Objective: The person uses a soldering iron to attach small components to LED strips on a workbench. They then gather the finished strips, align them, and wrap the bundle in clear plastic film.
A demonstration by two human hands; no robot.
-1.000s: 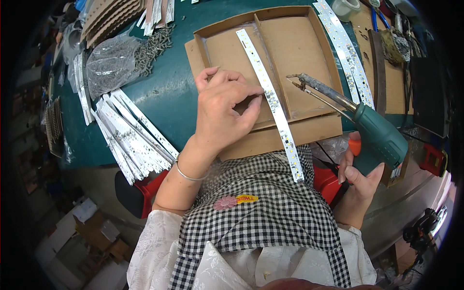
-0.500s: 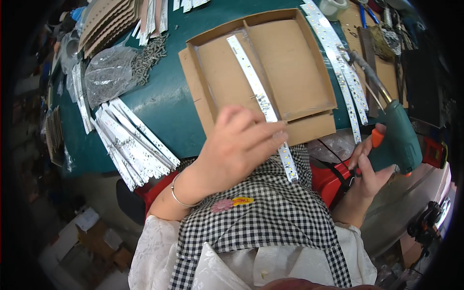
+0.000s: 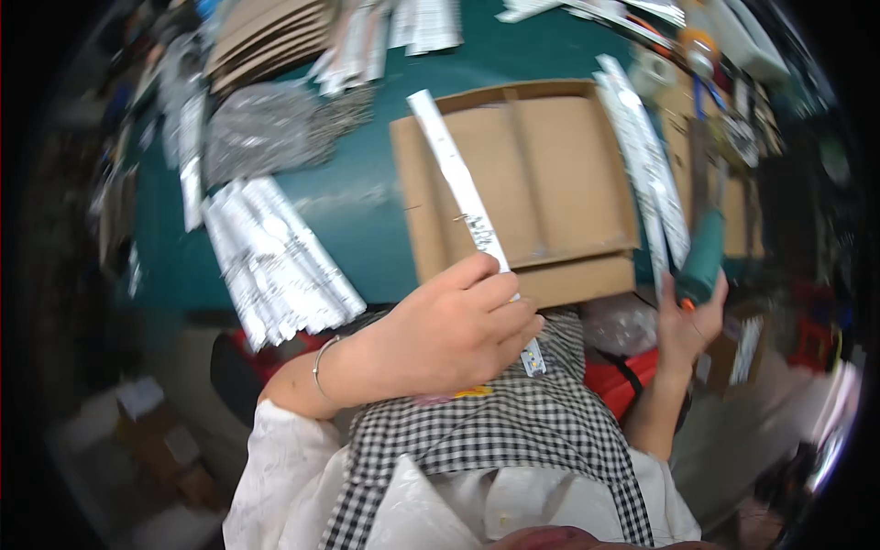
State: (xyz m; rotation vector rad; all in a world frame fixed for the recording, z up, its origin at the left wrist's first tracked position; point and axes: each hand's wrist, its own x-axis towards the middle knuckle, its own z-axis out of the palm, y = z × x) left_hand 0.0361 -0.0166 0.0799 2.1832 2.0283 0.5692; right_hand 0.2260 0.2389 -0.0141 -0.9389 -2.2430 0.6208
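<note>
The left hand [image 3: 449, 335] is grasping a white strip [image 3: 463, 192] over the cardboard tray [image 3: 559, 174]; the right hand [image 3: 687, 321] is gripping a green tool [image 3: 704, 257], more strips [image 3: 275, 261] lying left.

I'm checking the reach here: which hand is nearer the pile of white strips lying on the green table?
Left. The left hand, gripping one strip, is just right of the pile. The right hand holds a green tool far across, beyond the cardboard tray.

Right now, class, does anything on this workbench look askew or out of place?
The long white strip in the left hand lies slanted across the shallow cardboard tray, overhanging its far rim. The right hand grips a green tool.
</note>
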